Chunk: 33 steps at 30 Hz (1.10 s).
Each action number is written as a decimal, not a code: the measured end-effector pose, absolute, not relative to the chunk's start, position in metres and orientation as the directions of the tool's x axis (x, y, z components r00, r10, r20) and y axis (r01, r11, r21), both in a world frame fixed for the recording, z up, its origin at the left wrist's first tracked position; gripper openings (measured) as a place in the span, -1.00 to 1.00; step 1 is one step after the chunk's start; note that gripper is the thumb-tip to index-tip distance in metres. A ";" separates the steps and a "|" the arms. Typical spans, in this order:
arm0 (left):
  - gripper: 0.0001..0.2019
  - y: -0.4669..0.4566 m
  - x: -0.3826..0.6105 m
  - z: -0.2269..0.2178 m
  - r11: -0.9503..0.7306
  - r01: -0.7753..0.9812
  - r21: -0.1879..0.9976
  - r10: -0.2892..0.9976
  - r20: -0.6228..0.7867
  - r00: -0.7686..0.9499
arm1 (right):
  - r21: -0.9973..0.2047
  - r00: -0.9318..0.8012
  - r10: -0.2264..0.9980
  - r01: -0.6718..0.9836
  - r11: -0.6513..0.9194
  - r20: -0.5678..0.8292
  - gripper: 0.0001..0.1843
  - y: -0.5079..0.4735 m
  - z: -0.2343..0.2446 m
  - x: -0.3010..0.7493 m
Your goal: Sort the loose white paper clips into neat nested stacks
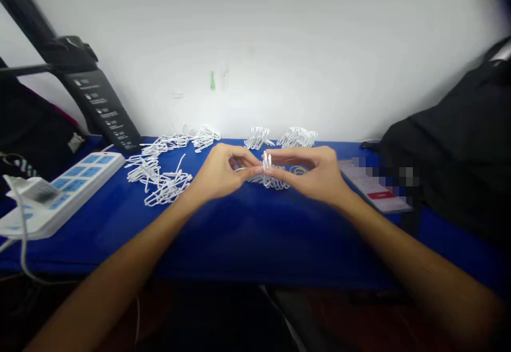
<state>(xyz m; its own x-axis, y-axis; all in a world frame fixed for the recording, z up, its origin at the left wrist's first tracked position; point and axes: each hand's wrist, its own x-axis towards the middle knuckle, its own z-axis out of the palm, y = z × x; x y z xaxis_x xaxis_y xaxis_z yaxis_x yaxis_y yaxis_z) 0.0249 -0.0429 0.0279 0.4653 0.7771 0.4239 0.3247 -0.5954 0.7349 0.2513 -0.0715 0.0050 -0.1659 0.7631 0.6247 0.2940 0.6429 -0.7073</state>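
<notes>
My left hand (pixel 223 172) and my right hand (pixel 313 173) meet over the middle of the blue table. Between their fingertips, pinched from both sides, stands a small stack of white wire hooks (pixel 266 161), looking like curtain hooks. Just below and behind the fingers lies a row of similar hooks (pixel 275 182), partly covered by my hands. A yellow rubber band (pixel 298 170) shows beneath my right hand. Left of my left hand, loose white hooks (pixel 167 188) are scattered in a tangled heap.
Against the wall sit bunched hooks (pixel 257 138) and another bunch (pixel 297 137). A white power strip (pixel 75 187) with a cable lies at the left, near a black stand (pixel 106 107). At the right are a phone (pixel 373 187) and a black bag (pixel 451 144).
</notes>
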 end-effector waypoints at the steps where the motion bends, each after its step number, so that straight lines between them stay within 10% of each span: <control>1: -0.80 -0.044 0.025 0.029 -0.624 0.327 0.709 0.759 0.452 0.468 | -0.718 -0.154 0.766 0.273 0.640 0.625 -0.57 -0.071 0.005 0.251; 33: -0.67 -0.036 0.006 0.046 -0.646 0.365 0.670 0.737 0.423 0.528 | -0.557 -0.222 0.655 0.375 0.741 0.723 -0.60 -0.072 0.014 0.250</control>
